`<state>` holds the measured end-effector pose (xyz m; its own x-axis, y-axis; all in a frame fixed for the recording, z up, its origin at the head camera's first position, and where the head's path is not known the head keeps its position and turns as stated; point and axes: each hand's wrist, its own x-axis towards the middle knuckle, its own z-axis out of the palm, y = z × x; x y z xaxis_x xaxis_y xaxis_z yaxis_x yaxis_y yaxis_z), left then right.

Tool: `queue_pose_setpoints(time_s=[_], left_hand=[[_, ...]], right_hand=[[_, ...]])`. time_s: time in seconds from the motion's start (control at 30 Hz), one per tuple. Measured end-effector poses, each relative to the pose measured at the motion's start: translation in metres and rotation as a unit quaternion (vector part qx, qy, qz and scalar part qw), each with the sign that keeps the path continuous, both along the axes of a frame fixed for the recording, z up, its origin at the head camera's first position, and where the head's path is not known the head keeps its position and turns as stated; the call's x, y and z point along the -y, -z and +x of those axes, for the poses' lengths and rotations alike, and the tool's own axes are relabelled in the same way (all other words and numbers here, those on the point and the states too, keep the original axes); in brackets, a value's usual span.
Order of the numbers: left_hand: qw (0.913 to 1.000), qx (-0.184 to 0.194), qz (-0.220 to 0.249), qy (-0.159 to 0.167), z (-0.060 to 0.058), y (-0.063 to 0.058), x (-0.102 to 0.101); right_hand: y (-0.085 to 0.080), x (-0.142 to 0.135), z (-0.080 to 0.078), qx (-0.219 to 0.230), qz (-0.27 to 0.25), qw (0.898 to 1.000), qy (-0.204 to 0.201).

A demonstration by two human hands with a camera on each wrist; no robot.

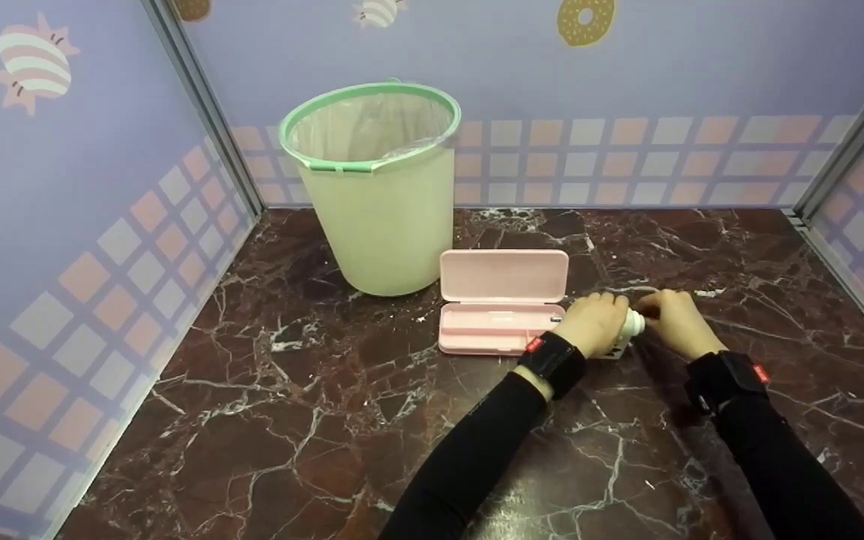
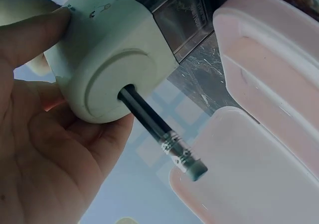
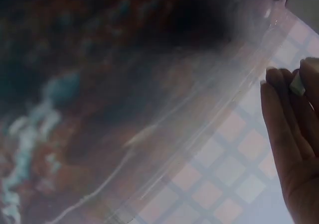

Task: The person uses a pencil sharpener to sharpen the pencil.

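Observation:
My left hand (image 1: 595, 324) grips a white pencil sharpener (image 2: 112, 50) with small printed figures and a dark see-through drawer. A black pencil (image 2: 147, 115) with a silver band and an eraser end sticks out of its round hole. At the sharpener's other end is my right hand (image 1: 676, 324). In the right wrist view, its fingers (image 3: 279, 119) pinch a small pale piece (image 3: 297, 86), seemingly the crank knob, mostly hidden. Just left of the sharpener lies an open pink pencil case (image 1: 503, 276), its lid tilted up at the back.
A pale green bin (image 1: 387, 225) with a green rim and clear liner stands behind the pencil case, to its left. The dark marbled tabletop (image 1: 289, 435) is bounded by patterned lilac wall panels (image 1: 672, 82) at the back and sides.

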<state>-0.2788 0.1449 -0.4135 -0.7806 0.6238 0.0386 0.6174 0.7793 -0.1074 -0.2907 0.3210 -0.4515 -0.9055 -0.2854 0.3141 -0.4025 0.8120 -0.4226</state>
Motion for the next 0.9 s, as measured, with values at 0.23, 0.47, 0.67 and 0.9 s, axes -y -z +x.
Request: queue_pose_setpoints(time_s=[0.23, 0.47, 0.67, 0.9], left_hand=[[0.9998, 0.002, 0.017, 0.003, 0.001, 0.001, 0.001], [0.9997, 0.023, 0.011, -0.006, -0.001, 0.001, 0.0], [0.9998, 0.02, 0.004, -0.004, -0.002, 0.002, 0.0], [0.9998, 0.017, 0.009, 0.0, -0.002, 0.002, 0.001]], right_hand=[[0.0, -0.008, 0.007, 0.093, 0.005, 0.995, -0.035], [-0.008, -0.012, 0.012, 0.183, -0.002, 0.979, -0.094], [-0.016, -0.013, 0.021, 0.204, -0.005, 0.971, -0.128], [-0.031, -0.011, 0.034, 0.191, 0.015, 0.974, -0.123]])
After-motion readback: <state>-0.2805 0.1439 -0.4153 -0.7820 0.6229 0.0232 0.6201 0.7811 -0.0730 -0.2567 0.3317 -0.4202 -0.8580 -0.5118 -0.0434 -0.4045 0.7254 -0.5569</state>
